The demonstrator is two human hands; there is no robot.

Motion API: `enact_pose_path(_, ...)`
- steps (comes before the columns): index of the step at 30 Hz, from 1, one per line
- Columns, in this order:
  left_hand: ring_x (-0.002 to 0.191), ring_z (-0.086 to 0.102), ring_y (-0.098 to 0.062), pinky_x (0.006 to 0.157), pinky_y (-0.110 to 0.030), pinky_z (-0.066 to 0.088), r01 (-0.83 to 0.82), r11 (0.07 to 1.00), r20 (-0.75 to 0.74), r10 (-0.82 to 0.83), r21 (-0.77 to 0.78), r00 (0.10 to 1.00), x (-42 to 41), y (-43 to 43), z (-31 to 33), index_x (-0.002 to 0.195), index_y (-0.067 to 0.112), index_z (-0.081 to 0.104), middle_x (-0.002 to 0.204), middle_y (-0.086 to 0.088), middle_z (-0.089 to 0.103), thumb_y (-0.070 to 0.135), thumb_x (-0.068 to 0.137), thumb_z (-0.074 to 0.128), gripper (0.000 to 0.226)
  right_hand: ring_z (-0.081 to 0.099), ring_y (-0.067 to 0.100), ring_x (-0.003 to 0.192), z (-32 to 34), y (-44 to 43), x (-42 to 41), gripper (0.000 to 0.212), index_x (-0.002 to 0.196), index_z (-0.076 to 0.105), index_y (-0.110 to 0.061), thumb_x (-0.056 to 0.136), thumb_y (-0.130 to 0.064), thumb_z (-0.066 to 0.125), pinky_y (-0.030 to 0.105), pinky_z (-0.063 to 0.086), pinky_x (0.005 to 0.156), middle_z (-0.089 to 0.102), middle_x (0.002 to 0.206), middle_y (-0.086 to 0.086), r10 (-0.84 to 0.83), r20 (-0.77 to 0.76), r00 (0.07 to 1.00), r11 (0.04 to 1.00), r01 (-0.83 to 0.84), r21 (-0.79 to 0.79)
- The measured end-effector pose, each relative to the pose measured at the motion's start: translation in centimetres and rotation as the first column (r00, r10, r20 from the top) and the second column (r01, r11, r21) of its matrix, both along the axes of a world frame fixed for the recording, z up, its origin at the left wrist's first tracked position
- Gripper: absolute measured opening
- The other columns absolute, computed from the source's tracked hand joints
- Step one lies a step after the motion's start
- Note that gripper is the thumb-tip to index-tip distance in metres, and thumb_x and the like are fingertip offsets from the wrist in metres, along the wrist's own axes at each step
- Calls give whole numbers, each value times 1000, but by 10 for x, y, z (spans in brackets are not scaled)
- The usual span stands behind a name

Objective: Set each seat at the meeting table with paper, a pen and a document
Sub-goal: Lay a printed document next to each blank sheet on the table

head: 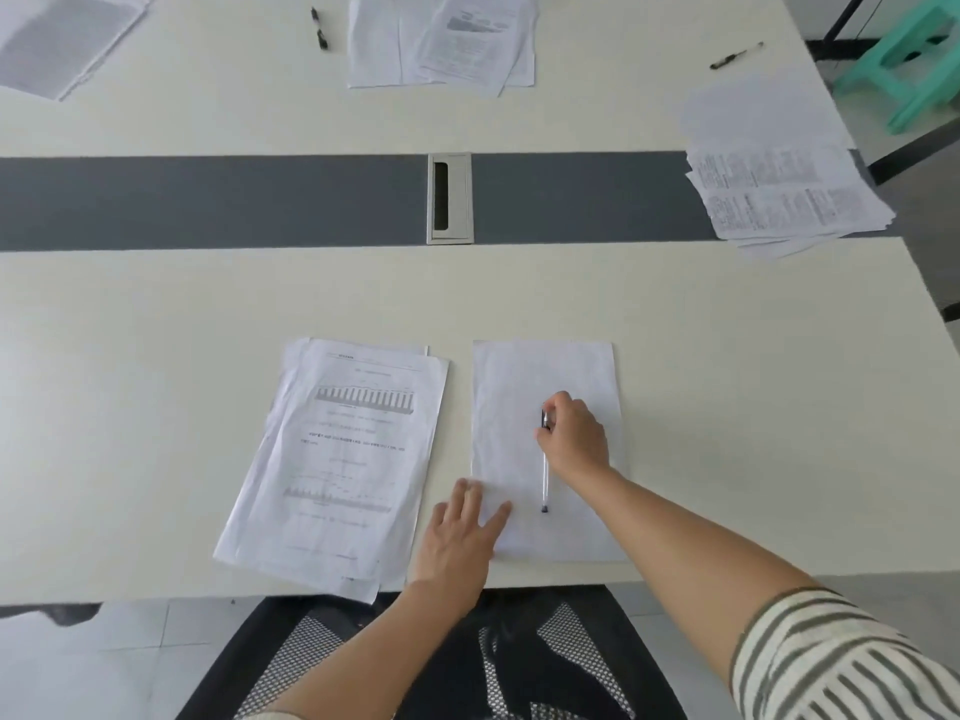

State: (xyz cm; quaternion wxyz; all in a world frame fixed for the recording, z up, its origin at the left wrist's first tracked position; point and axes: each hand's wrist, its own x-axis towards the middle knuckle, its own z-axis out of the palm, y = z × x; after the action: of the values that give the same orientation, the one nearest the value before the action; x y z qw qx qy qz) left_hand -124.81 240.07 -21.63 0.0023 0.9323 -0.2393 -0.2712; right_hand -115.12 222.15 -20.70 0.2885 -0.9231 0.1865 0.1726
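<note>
- Paper (519, 381) lies on the white desk (156, 356), just beside a printed document (343, 449); a grey strip (208, 200) crosses the desk.
- Right hand (574, 433) reaches out, its fingers pinching the pen (545, 480) on the paper.
- Left hand (462, 532) rests flat on the paper's near corner, fingers apart.

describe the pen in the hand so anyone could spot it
On the white table, nearer than the grey strip, a blank sheet lies right of a printed document. The pen lies on that sheet, the right hand pinching its far end; the two far pens lie on bare table.
</note>
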Motion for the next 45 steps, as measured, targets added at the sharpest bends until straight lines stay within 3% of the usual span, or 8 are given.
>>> enact_pose_path(10,147,-5,-38,115,-46,18,34,999,-32,-34,-15,999,2,4,0,151,25,8,158,-19,2,32,99,43,64,19,22,147,7,-24,-64,76,148,31,-19,85,-42,67,38,37,107,23,158,5,234,-104,967,949,-251,-193)
enact_pose_path(20,146,20,-28,115,-46,28,-295,923,49,316,-248,947,27,74,30,146,25,34,160,-9,16,43,95,45,55,16,23,149,21,-22,-70,72,148,32,-18,88,-44,63,37,31,111,20,160,6,262,-68,963,931,-271,-245)
enact_pose_path(24,143,25,-35,111,-51,33,-573,798,95,596,-188,798,38,152,23,142,20,43,157,-15,22,37,92,55,54,42,17,135,40,29,-47,53,140,44,-17,91,-30,62,31,42,104,44,146,-1,129,163,978,989,-139,52)
enact_pose_path(28,148,7,-31,118,-46,23,-656,754,-20,656,-39,755,21,191,10,151,28,22,162,-12,3,45,94,48,65,57,19,111,43,106,-23,59,137,45,-14,86,-34,68,34,48,97,54,124,2,-129,-264,956,822,252,511)
enact_pose_path(33,149,1,-28,119,-40,20,-595,803,-45,593,-33,804,-2,181,12,152,31,15,162,-9,-2,46,94,43,65,67,23,86,29,161,-6,39,109,62,-10,77,-26,78,31,51,72,71,102,8,-231,-524,820,597,544,589)
enact_pose_path(38,136,29,-23,109,-33,35,-573,815,-44,571,-84,819,0,181,21,145,30,30,151,-3,24,44,92,46,56,62,22,94,26,174,-5,19,95,59,-10,82,-12,73,26,51,75,66,107,3,-186,-386,904,762,381,523)
enact_pose_path(40,131,37,-22,106,-35,37,-681,701,-92,679,-212,728,14,189,27,148,26,27,146,-3,35,40,91,54,65,66,23,98,37,172,-2,20,99,64,-8,83,-16,74,30,52,84,68,108,5,-113,-262,958,820,239,521)
enact_pose_path(45,118,55,-20,92,-32,49,-766,20,-488,761,-642,428,86,219,89,135,19,41,130,-3,56,26,66,82,80,60,49,98,97,162,9,49,98,62,11,84,-36,69,55,51,83,65,105,34,63,74,995,789,-95,607)
